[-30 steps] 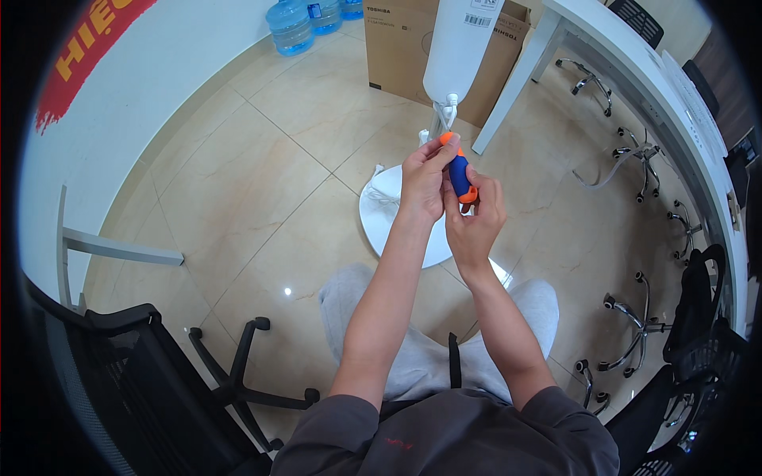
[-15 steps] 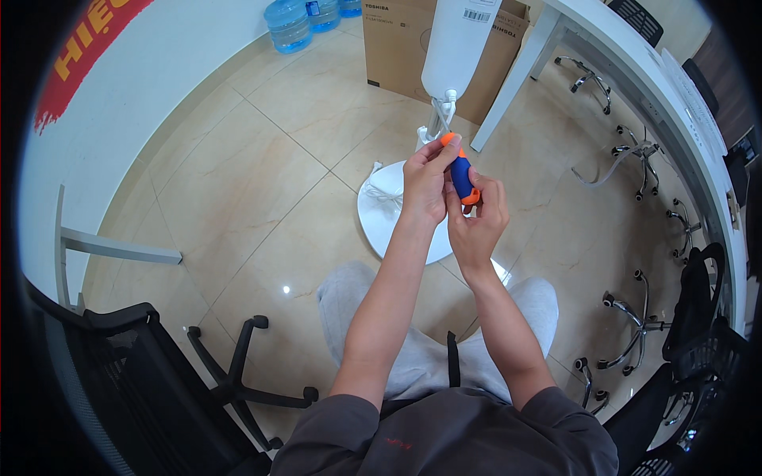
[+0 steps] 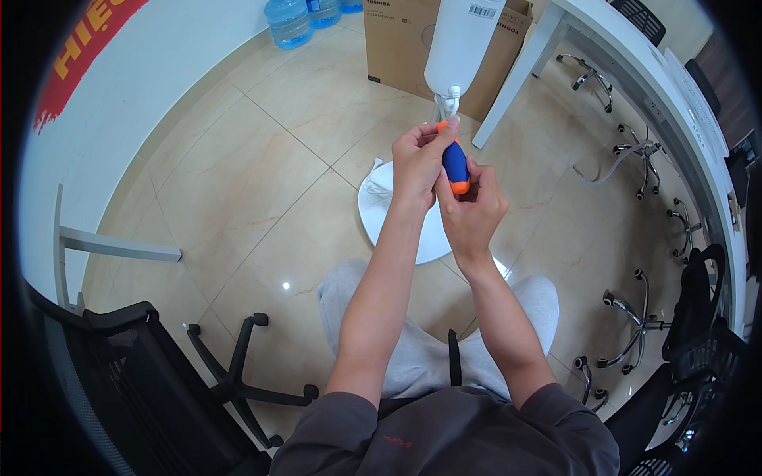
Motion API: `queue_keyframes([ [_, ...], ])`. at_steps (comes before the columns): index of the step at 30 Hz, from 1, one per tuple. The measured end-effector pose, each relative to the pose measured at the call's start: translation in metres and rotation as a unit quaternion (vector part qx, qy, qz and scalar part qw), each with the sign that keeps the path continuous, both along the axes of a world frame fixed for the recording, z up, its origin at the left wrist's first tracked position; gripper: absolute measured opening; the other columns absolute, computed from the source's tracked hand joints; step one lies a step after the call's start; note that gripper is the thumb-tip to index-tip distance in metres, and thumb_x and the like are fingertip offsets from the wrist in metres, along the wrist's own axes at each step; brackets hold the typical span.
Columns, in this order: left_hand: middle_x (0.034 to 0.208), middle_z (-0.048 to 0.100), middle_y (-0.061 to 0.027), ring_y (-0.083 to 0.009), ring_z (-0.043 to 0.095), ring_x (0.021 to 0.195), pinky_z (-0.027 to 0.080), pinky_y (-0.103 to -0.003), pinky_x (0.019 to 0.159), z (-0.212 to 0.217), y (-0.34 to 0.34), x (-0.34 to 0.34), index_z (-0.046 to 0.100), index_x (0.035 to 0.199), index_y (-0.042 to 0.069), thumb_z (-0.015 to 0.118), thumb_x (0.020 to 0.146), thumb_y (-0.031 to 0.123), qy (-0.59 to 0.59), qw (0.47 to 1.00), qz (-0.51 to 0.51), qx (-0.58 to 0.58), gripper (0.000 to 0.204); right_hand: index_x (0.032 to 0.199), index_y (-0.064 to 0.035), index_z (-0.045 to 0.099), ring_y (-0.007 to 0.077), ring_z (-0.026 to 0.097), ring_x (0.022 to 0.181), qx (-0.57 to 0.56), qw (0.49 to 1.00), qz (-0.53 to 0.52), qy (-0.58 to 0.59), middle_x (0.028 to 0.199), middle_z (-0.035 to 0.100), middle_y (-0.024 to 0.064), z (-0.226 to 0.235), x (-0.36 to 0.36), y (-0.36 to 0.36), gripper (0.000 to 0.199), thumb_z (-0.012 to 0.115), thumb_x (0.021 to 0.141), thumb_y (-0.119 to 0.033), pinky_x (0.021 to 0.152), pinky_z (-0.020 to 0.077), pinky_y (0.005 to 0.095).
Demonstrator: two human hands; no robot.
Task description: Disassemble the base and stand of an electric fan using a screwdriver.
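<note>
The right hand is closed around the blue and orange handle of a screwdriver, gripping its lower end. The left hand wraps the upper part of the same handle, its fingertips at the orange top, just beside the right hand and touching it. Just above both hands hangs a white plastic housing with a small white fitting at its lower end, close to the screwdriver's top. Below the hands, a round white base lies on the tiled floor.
</note>
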State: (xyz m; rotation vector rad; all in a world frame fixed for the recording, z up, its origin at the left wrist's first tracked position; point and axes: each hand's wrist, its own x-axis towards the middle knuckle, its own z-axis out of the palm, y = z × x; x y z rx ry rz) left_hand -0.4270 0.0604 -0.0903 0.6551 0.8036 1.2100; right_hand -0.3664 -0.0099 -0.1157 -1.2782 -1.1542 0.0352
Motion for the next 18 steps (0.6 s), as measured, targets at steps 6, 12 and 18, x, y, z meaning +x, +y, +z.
queue_keyframes([
  [6, 0.085, 0.064, -0.0088, -0.0113, 0.058, 0.071, 0.05, -0.025, 0.062, -0.004, 0.006, -0.005, 0.065, 0.098, -0.006, 0.078, 0.085, 0.022, 0.061, 0.996, 0.003, 0.067, 0.033, 0.089, 0.005, 0.056, 0.0131, 0.057, 0.053, -0.019, 1.0, -0.002, -0.003, 0.069, 0.06, 0.0126, 0.002, -0.003, -0.001, 0.032, 0.081, 0.077, -0.01, 0.048, 0.047, 0.0259],
  [12, 0.084, 0.064, -0.0068, -0.0095, 0.058, 0.07, 0.049, -0.024, 0.062, -0.015, 0.005, -0.004, 0.066, 0.103, -0.008, 0.072, 0.091, 0.019, -0.015, 0.998, -0.014, 0.058, 0.03, 0.103, 0.0045, 0.062, 0.0197, 0.06, 0.06, 0.011, 0.994, -0.004, -0.109, 0.079, 0.06, 0.0125, 0.011, 0.0, -0.006, 0.033, 0.079, 0.074, 0.002, 0.049, 0.0506, 0.0279],
  [18, 0.084, 0.064, -0.0067, -0.0104, 0.059, 0.069, 0.05, -0.024, 0.061, -0.014, -0.004, 0.009, 0.066, 0.103, -0.007, 0.068, 0.093, 0.019, -0.12, 0.993, -0.006, 0.018, 0.028, 0.11, -0.0002, 0.065, 0.0212, 0.061, 0.068, 0.005, 0.988, -0.006, -0.156, 0.084, 0.059, 0.0119, 0.011, 0.014, -0.009, 0.041, 0.078, 0.071, 0.006, 0.051, 0.0515, 0.0282],
])
